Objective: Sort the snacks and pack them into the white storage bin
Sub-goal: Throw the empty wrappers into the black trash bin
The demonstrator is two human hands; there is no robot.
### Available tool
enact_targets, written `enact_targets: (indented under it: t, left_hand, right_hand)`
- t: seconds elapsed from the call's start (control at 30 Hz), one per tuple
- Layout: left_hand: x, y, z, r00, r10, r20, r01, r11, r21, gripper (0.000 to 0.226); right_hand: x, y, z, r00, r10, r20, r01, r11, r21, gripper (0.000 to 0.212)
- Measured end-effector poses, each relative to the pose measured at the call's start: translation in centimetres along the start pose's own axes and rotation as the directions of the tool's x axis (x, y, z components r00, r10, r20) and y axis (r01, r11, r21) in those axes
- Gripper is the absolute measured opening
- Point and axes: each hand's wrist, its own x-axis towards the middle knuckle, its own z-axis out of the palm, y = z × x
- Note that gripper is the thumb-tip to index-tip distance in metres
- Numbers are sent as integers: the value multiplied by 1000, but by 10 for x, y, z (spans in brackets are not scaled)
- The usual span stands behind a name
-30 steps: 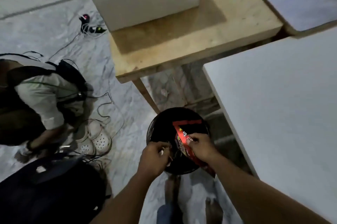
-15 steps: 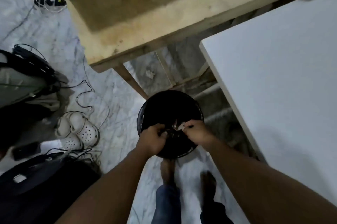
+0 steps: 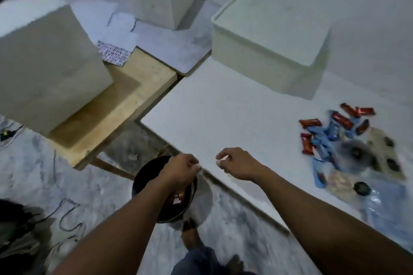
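**A:** Marble floor (image 3: 33, 176) underfoot, cables trailing over it, and right below the person stands a black bin (image 3: 143, 187) with what looks like a red wrapper (image 3: 178, 198) lying inside. What are the hands doing?

**B:** The left hand (image 3: 181, 169) hangs over the bin's rim, fingers curled in loosely. I see nothing in it, though the blur hides the fingertips. The right hand (image 3: 237, 164) is over the near edge of the white table (image 3: 212, 113), fingers pinched together on something small and pale (image 3: 223, 158); too small to name.

**A:** And the snacks?

**B:** Farther right on the table, well apart from both hands: a loose pile of snacks (image 3: 330, 131), red and blue packets mixed, with some clear bags (image 3: 348, 176) nearer the table's front edge. All unsorted, I'd say.

**A:** The bin they go in?

**B:** The white storage bin (image 3: 268, 51) sits at the back of the table, beyond the pile. Whether a lid covers it I cannot tell. Two plain white boxes (image 3: 44, 66) stand on the wooden table (image 3: 134, 95) to the left.

**A:** So which step?

**B:** Between steps, by my reading: hands free of the trash, sorting barely started. Next calls for a reach right to the pile, splitting red from blue, then carrying a group back to the storage bin.
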Motion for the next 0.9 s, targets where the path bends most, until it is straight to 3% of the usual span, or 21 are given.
enact_targets:
  t: [0.2,0.33,0.47,0.53,0.63,0.73,0.8,0.9]
  left_hand:
    - [1,169,54,951,303,65,-309,941,137,22]
    - [-24,280,128,826,529,196,-561,804,197,22]
    - [-66,364,207,669,656,349,-729,670,138,22]
    - [-86,391,241,591,687,424,-790,599,130,24]
    - [-107,422,281,493,704,512,-852,510,119,28]
    - [-119,453,316,416,694,588,-894,431,123,31]
    - [-120,470,335,386,680,623,-905,409,115,30]
    - [-110,493,363,396,660,638,-903,405,141,37]
  right_hand:
    - [-116,106,-105,937,133,-322,-74,979,190,21]
    - [-215,196,-143,820,299,-488,-143,933,331,13]
    - [-308,273,-157,677,450,-583,-201,875,441,16]
    - [-346,303,-157,613,507,-606,-260,854,451,24]
    - [-392,343,-151,475,586,-657,-251,805,537,13]
    - [-426,379,-143,370,711,-597,-297,700,649,19]
    - [-444,399,-140,314,767,-559,-332,641,692,27]
    - [-462,424,-138,240,790,-564,-440,607,662,40]
